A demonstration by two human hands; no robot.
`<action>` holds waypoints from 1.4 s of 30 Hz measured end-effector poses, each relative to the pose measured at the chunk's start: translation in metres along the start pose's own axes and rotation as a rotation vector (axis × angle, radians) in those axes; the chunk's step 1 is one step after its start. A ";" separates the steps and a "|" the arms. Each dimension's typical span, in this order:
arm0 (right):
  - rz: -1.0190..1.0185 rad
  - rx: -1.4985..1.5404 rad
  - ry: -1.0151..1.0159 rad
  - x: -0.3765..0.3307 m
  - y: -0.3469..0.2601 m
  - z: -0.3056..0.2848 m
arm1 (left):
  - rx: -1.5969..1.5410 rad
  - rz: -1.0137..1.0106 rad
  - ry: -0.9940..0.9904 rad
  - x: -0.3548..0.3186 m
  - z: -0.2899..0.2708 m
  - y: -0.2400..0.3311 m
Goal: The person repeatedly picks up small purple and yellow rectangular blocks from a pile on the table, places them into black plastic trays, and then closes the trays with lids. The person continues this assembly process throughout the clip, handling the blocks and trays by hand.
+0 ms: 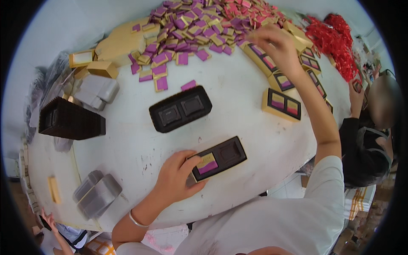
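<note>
Gold gift box (219, 158) with a black two-recess insert, lying face up on the white table (238, 117), angled, right in front of the person. Left hand (175, 175) grips its left end, fingers wrapped round the edge, one fingertip at the purple-and-gold packet (207, 164) in the left recess; right recess (230, 153) is bare. Right hand (275, 41) is out over the far side, near the packet pile (195, 27) and the pink packets (260, 15); fingers look bent, can't tell if anything is pinched. Step looks like mid-fill: one recess done, one to go. Next move probably calls for one packet, pink if the filled gift box (281, 105) nearby is the pattern, set square into the bare recess while the left hand steadies the box. Hard to see: right fingertips blurred against the packets; left grip under the box edge partly hidden; right forearm covers part of the gift box row (260, 58); co-worker (365, 148) at right runs into the dark rim
</note>
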State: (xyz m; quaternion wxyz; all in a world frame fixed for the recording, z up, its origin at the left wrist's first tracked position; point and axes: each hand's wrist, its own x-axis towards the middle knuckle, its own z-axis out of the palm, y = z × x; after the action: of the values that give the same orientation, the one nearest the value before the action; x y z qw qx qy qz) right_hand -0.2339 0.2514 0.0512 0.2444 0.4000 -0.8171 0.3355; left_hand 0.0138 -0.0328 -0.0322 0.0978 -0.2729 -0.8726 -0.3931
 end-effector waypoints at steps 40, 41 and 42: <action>-0.088 0.180 -0.507 -0.123 -0.149 0.017 | 0.058 -0.023 -0.009 -0.003 0.004 0.006; -0.082 0.230 -0.495 -0.125 -0.145 0.020 | 0.056 -0.023 -0.010 -0.003 0.004 0.006; -0.076 0.281 -0.484 -0.126 -0.141 0.022 | 0.056 -0.022 -0.010 -0.002 0.004 0.007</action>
State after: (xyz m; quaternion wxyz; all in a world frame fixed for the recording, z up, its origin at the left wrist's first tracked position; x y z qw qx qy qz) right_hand -0.0510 0.2327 0.0028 -0.0032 0.5287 -0.7817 0.3308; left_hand 0.0195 -0.0270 -0.0317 0.0966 -0.2622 -0.8868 -0.3681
